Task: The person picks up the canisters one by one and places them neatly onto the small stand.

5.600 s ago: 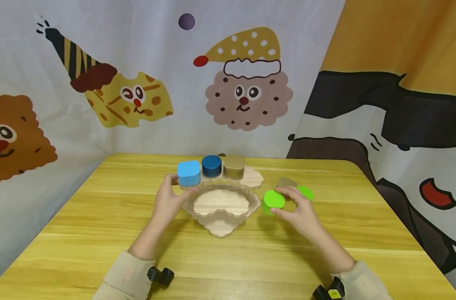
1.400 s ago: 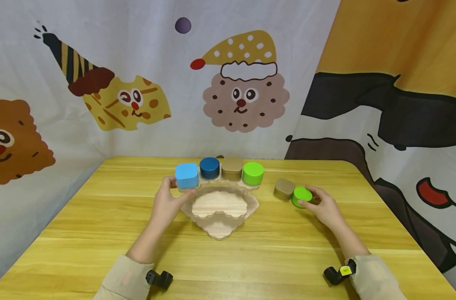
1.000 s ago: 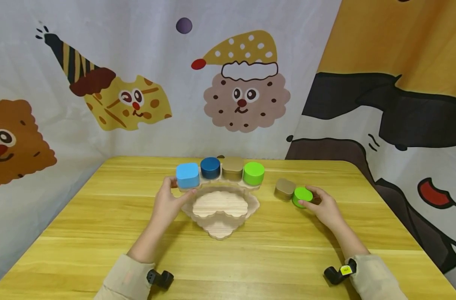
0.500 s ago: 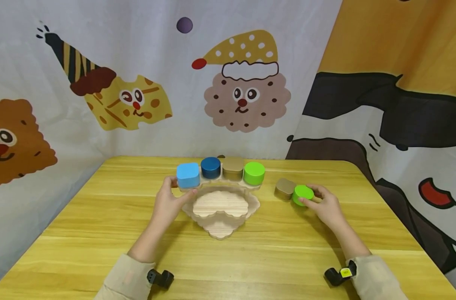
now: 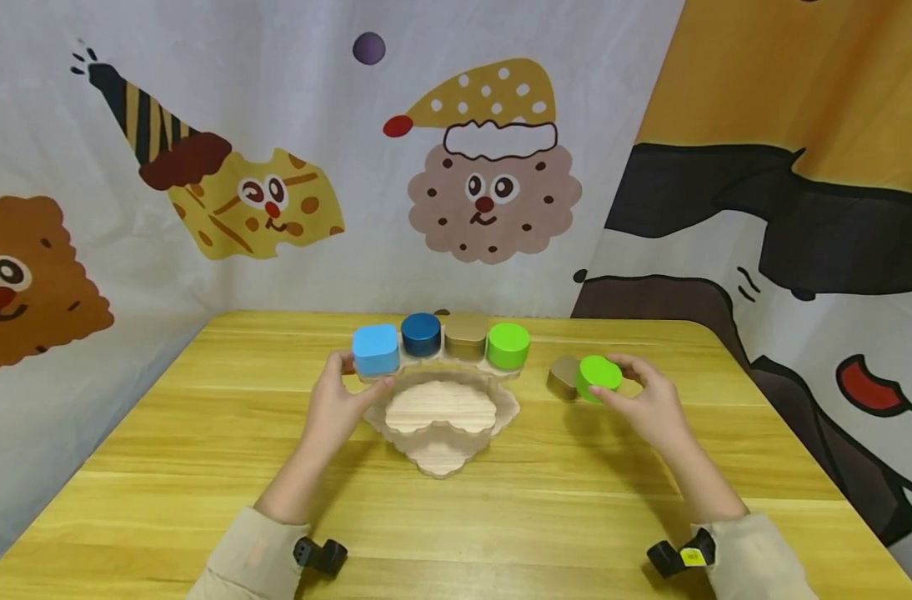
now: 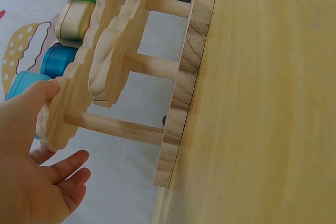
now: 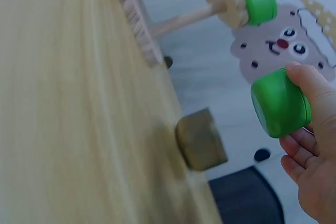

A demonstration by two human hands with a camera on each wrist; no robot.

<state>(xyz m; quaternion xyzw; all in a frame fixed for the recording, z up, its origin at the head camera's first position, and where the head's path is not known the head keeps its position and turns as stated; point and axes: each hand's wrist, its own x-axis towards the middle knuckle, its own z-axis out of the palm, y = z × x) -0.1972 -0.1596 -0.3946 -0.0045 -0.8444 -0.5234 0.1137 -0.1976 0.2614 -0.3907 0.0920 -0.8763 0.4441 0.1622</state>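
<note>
My left hand point(image 5: 338, 406) grips the left end of the top shelf of a tiered wooden stand point(image 6: 55, 121), thumb above and fingers under the edge. In a row on that shelf sit a light blue tin point(image 5: 376, 350), a dark blue tin point(image 5: 422, 335), a gold tin point(image 5: 466, 337) and a green tin point(image 5: 508, 347). My right hand point(image 5: 648, 402) holds a second green tin point(image 7: 281, 103) between thumb and fingers, raised off the table in the right wrist view. A second gold tin point(image 7: 200, 140) stands on the table, partly hidden behind the held tin in the head view.
The stand's lower tiers point(image 5: 441, 408) carry nothing; dowels point(image 6: 118, 128) join the tiers. Under everything is a wood-grain table point(image 5: 456, 533). A cartoon-printed curtain point(image 5: 291, 100) hangs behind the table's back edge. Small black cameras point(image 5: 321, 557) sit at both wrists.
Earlier, my right hand put the first green tin on the shelf's right end. It then took hold of the second green tin, which has now risen and shifted slightly left. My left hand stays put.
</note>
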